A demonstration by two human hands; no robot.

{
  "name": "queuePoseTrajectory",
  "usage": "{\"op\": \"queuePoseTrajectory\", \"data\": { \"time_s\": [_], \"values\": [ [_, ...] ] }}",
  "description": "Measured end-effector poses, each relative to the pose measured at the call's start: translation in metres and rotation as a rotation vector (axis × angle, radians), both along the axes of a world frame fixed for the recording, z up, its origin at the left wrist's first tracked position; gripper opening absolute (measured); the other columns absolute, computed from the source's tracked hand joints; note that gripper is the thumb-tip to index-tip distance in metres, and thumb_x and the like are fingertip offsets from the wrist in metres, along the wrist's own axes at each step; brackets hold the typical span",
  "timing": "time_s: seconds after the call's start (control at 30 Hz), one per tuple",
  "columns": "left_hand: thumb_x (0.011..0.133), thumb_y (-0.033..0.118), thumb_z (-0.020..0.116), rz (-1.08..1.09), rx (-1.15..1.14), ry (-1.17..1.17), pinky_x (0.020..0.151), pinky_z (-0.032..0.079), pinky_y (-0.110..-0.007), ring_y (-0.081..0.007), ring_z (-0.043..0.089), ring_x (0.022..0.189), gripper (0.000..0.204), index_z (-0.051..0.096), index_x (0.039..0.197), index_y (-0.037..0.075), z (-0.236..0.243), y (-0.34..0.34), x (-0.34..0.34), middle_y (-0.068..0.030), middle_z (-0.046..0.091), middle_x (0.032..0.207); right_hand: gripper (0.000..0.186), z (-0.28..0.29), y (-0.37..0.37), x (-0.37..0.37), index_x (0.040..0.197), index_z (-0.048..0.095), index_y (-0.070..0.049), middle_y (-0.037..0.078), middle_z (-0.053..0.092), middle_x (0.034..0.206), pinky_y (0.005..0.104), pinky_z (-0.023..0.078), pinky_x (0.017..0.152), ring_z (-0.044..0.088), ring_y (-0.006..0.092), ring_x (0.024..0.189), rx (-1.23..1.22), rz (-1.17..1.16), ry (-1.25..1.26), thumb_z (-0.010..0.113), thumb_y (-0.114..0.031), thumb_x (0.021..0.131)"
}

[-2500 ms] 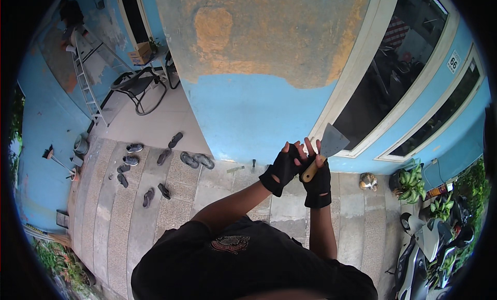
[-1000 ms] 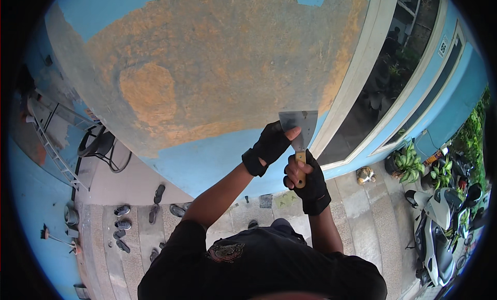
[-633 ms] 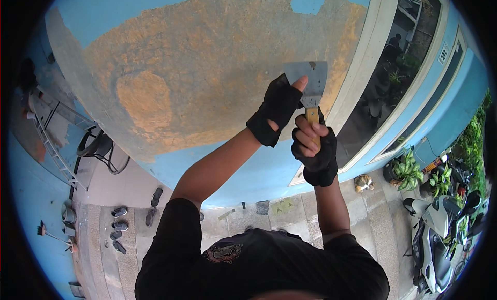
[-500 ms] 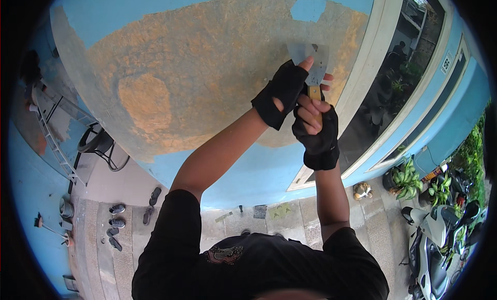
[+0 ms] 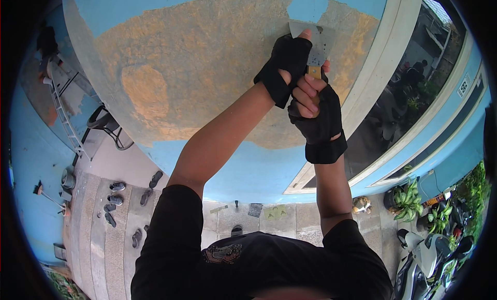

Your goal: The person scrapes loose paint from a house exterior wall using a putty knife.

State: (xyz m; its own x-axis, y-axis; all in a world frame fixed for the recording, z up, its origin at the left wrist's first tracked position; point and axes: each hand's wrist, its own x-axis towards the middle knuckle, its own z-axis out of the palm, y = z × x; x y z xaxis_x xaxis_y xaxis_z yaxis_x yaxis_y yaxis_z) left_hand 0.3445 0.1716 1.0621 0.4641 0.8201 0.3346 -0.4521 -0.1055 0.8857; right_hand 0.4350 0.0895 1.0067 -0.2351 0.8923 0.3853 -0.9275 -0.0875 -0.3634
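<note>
A putty knife (image 5: 318, 51) with a broad, speckled metal blade and a wooden handle stands upright against the wall (image 5: 207, 67). Its blade edge lies just under a patch of light blue paint (image 5: 306, 9). My right hand (image 5: 316, 101), in a black fingerless glove, is closed round the handle. In a matching glove, my left hand (image 5: 287, 59) grips the tool higher up, its thumb lying on the face of the blade. The left hand's other fingers are mostly hidden behind the tool. Bare grey and orange-brown plaster surrounds the blade, with blue paint above and below.
A dark window (image 5: 391, 93) in a pale frame is to the right. At left, a person (image 5: 47, 44) is by a ladder (image 5: 62, 111), near a black chair (image 5: 106, 121). Shoes (image 5: 115, 199) lie on the paving; a cat (image 5: 361, 204), potted plants (image 5: 407, 201) and a motorcycle (image 5: 424, 256) stand at right.
Both hands and the putty knife have moved up the wall, bringing the blade close to the blue paint patch. The grip looks the same. The view has shifted slightly.
</note>
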Motion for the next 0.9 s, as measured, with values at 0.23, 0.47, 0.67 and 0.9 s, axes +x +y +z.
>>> {"op": "queuePoseTrajectory", "data": {
  "time_s": [0.23, 0.47, 0.67, 0.9],
  "values": [
    [0.109, 0.039, 0.044, 0.132, 0.036, 0.019, 0.057, 0.056, -0.039, -0.0276, 0.069, 0.066, 0.044, 0.059, 0.115, -0.002, 0.001, -0.005, 0.005, -0.0178, 0.07, 0.083, 0.027, 0.003, 0.001, 0.004, 0.114, 0.049, -0.028, 0.001, 0.045, 0.076, 0.0234, 0.032, 0.041, 0.04, 0.0089, 0.051, 0.049, -0.081, -0.12, 0.054, -0.005, 0.1],
    [0.109, 0.039, 0.044, 0.074, 0.059, 0.01, 0.059, 0.057, -0.038, -0.0265, 0.07, 0.068, 0.044, 0.059, 0.118, -0.001, -0.005, 0.001, 0.006, -0.0172, 0.072, 0.086, 0.01, -0.001, 0.003, 0.01, 0.098, 0.05, -0.013, 0.001, 0.046, 0.075, 0.0238, 0.033, 0.042, 0.041, 0.0093, 0.05, 0.0, -0.109, -0.213, 0.056, -0.006, 0.098],
    [0.105, 0.05, 0.049, 0.058, 0.138, -0.063, 0.065, 0.057, -0.031, -0.0205, 0.068, 0.071, 0.053, 0.067, 0.106, 0.001, -0.009, 0.001, 0.01, -0.0141, 0.073, 0.088, 0.011, 0.005, 0.005, 0.012, 0.093, 0.048, -0.011, 0.001, 0.046, 0.074, 0.0245, 0.034, 0.043, 0.041, 0.0093, 0.05, 0.128, -0.105, -0.183, 0.056, -0.005, 0.097],
    [0.105, 0.051, 0.049, 0.071, 0.124, -0.007, 0.065, 0.057, -0.032, -0.0191, 0.07, 0.073, 0.054, 0.07, 0.104, 0.002, -0.01, 0.006, 0.012, -0.0108, 0.074, 0.087, 0.012, 0.005, 0.005, 0.018, 0.096, 0.046, -0.012, 0.0, 0.046, 0.072, 0.0246, 0.034, 0.044, 0.043, 0.0097, 0.051, 0.126, -0.085, -0.186, 0.057, -0.005, 0.097]
  ]
}}
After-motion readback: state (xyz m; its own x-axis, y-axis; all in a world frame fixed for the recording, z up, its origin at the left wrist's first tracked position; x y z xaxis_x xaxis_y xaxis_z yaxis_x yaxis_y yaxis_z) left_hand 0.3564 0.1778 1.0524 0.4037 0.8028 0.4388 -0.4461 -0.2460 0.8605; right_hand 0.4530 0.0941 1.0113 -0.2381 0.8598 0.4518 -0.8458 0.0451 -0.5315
